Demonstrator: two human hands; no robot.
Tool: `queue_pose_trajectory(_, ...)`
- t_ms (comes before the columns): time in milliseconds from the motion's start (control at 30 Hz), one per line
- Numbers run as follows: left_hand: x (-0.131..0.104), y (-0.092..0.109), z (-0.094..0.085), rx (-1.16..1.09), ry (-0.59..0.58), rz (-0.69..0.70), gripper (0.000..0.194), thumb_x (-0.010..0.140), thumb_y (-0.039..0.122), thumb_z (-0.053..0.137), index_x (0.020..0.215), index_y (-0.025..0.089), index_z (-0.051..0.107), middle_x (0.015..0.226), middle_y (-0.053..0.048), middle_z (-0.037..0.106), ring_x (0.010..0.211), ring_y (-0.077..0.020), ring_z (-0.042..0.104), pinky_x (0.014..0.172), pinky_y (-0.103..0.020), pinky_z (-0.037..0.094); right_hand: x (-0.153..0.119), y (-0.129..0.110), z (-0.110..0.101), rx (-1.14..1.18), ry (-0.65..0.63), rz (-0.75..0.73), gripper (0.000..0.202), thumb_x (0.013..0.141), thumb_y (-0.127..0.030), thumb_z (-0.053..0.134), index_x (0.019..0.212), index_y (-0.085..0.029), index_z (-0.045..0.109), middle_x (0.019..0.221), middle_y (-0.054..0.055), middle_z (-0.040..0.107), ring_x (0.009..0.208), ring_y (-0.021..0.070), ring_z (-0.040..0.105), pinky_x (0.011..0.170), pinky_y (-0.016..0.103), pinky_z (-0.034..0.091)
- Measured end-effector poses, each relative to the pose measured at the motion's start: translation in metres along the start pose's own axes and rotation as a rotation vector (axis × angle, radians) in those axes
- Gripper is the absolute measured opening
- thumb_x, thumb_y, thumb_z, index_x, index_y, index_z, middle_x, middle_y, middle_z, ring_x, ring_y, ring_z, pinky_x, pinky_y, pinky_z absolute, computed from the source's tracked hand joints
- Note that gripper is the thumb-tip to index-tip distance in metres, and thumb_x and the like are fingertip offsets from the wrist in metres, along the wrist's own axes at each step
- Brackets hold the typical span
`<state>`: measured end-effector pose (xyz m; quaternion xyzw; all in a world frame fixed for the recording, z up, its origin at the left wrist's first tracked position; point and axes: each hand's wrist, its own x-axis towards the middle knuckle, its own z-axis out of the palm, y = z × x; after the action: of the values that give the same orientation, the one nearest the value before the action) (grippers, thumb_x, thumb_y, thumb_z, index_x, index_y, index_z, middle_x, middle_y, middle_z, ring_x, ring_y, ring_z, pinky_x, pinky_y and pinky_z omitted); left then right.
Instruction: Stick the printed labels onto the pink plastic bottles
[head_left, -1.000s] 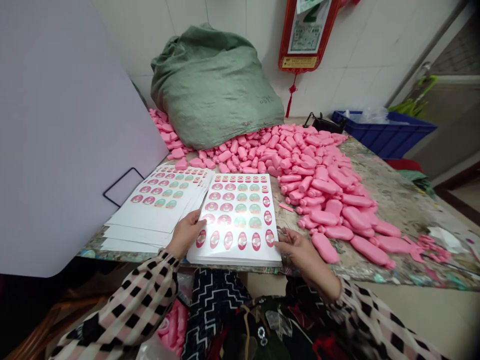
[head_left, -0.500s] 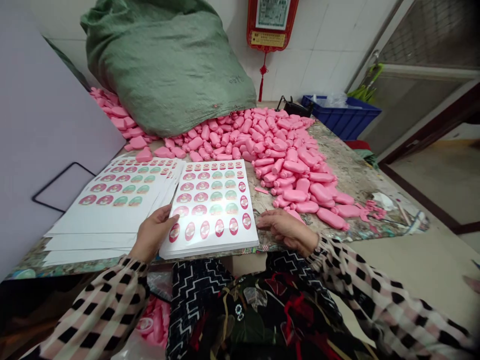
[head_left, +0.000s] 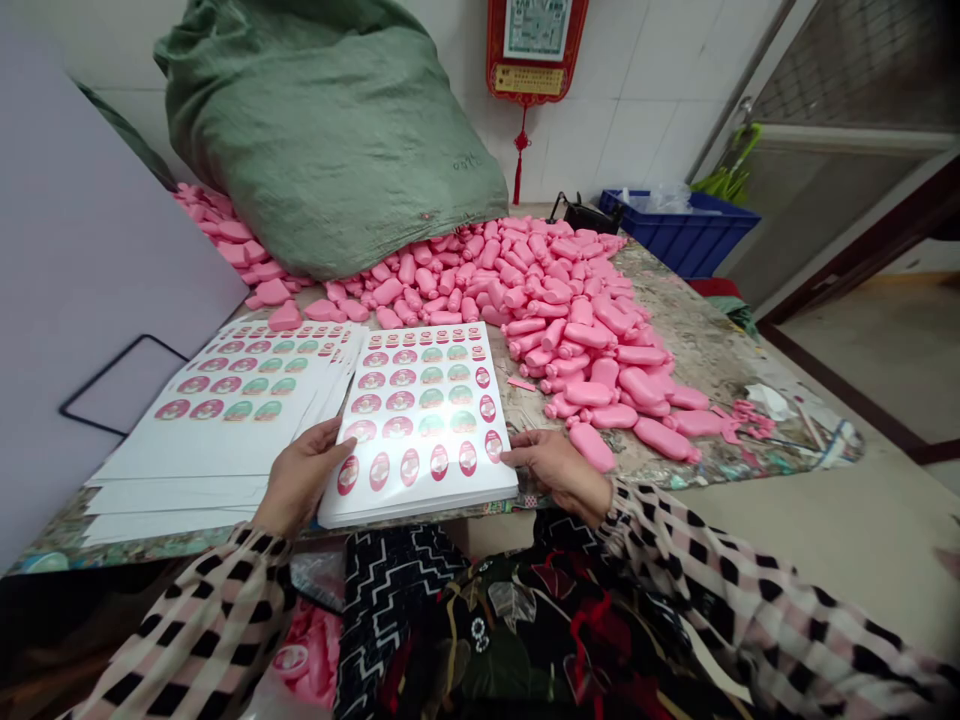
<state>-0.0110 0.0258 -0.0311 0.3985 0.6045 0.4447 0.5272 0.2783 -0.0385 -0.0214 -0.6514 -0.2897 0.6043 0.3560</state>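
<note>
A stack of white sticker sheets lies at the table's front edge, printed with round and oval pink and green labels. My left hand grips its left edge, thumb on top and the other fingers out of sight beneath. At the opposite edge my right hand pinches the sheets near the lower right corner, its thumb by an oval label. To the left, partly fanned out, lies a second pile of sticker sheets. Many small pink plastic bottles are heaped behind and to the right.
A large green sack slumps over the bottles at the back. A pale panel with a black wire loop borders the left. Beyond the table's right back corner stands a blue crate. More pink items sit in a bag below the table.
My right hand has moved left from beside the stack onto its right edge. My left hand keeps its hold, and the view has shifted slightly.
</note>
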Motion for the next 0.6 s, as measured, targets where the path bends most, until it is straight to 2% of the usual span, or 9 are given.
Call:
queue_pose_trajectory(67,-0.003,0.002,0.0,-0.006,-0.007,-0.006,0.036,0.068,0.009,0.065,0.102,0.018,0.061,0.096,-0.005,0.068,0.074,-0.0139,0.066,0.064,-0.023,0.054,-0.003,0.002,0.002,0.032,0.011,-0.029,0.021,0.059,-0.016,0.069,0.077,-0.013,0.059,0.059,-0.002,0.06,0.047,0.0068,0.048,0.041,0.018,0.031)
queue_pose_trajectory(167,-0.008,0.003,-0.001,-0.012,0.005,-0.018,0.036,0.067,0.01,0.066,0.102,0.018,0.061,0.096,-0.005,0.069,0.074,-0.0142,0.066,0.065,-0.024,0.054,-0.009,0.003,0.004,0.093,0.007,-0.058,0.026,0.056,-0.016,0.071,0.08,-0.012,0.06,0.067,0.002,0.064,0.056,0.011,0.057,0.05,0.021,0.041)
queue_pose_trajectory(367,-0.011,0.001,-0.004,0.105,-0.003,-0.019,0.04,0.067,0.019,0.067,0.107,0.021,0.06,0.1,-0.004,0.068,0.086,-0.0189,0.064,0.073,-0.029,0.053,-0.009,0.014,0.0,0.064,-0.065,-0.074,0.033,0.057,-0.024,0.072,0.087,-0.012,0.063,0.077,0.004,0.067,0.066,0.0142,0.06,0.058,0.024,0.046)
queue_pose_trajectory(467,-0.019,0.021,0.005,0.352,0.098,0.146,0.04,0.062,0.022,0.071,0.101,0.024,0.064,0.109,-0.003,0.065,0.108,-0.0258,0.055,0.086,-0.034,0.049,-0.009,0.016,-0.009,-0.029,-0.123,-0.135,0.038,0.06,-0.029,0.071,0.093,-0.014,0.063,0.077,0.003,0.067,0.071,0.0169,0.062,0.064,0.028,0.048)
queue_pose_trajectory(533,-0.037,0.043,0.015,0.487,0.142,0.317,0.041,0.059,0.025,0.073,0.099,0.026,0.066,0.119,-0.001,0.06,0.123,-0.029,0.041,0.098,-0.036,0.04,-0.013,0.014,-0.023,-0.165,-0.088,-0.21,0.039,0.064,-0.033,0.069,0.098,-0.015,0.063,0.081,0.004,0.067,0.075,0.0186,0.062,0.069,0.031,0.048)
queue_pose_trajectory(567,-0.05,0.054,0.02,0.487,0.101,0.358,0.042,0.059,0.026,0.073,0.1,0.027,0.067,0.121,0.0,0.059,0.125,-0.0292,0.039,0.101,-0.036,0.036,-0.017,0.012,-0.032,-0.26,-0.024,-0.27,0.038,0.067,-0.034,0.067,0.1,-0.015,0.063,0.085,0.005,0.067,0.078,0.0195,0.061,0.072,0.032,0.047)
queue_pose_trajectory(600,-0.065,0.063,0.025,0.445,0.011,0.342,0.044,0.058,0.026,0.073,0.102,0.028,0.067,0.119,0.001,0.06,0.122,-0.0293,0.042,0.1,-0.036,0.036,-0.02,0.011,-0.043,-0.366,0.084,-0.346,0.037,0.07,-0.036,0.063,0.102,-0.017,0.063,0.091,0.006,0.067,0.081,0.0203,0.061,0.075,0.034,0.047)
